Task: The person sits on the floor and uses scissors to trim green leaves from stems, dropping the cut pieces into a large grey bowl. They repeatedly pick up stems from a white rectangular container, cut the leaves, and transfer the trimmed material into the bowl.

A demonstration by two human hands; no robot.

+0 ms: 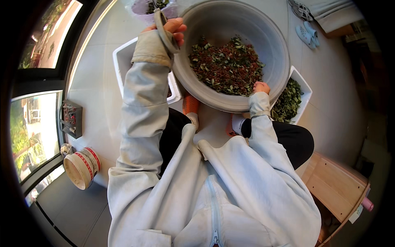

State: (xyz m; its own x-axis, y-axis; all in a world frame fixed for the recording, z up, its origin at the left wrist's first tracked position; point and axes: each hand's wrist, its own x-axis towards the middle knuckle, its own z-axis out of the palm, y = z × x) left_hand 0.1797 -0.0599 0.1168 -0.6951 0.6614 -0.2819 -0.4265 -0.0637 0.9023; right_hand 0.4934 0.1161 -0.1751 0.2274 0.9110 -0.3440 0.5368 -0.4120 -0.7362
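My left hand [176, 28] is raised near the upper left rim of a large grey plastic basin [276, 55]. It grips a pair of hand shears [165, 32] by the grey handles; the metal end points away from me, towards a lilac openwork basket [140, 10] with green leaves in it. Inside the basin lies a broad heap of small reddish-brown berries or seeds mixed with green leaves [226, 66]. At the heap's near right edge is my right hand [261, 87], its fingers curled. Whether anything sits between those fingers is hidden.
White foam boxes stand left [118, 66] and right [304, 95] of the basin, the right one full of green leaves [287, 103]. A wooden stool [336, 182] is by my right knee. Leftward are a white bucket [81, 168] and a dark tool caddy [71, 119]. Blue clogs [307, 35] lie far right.
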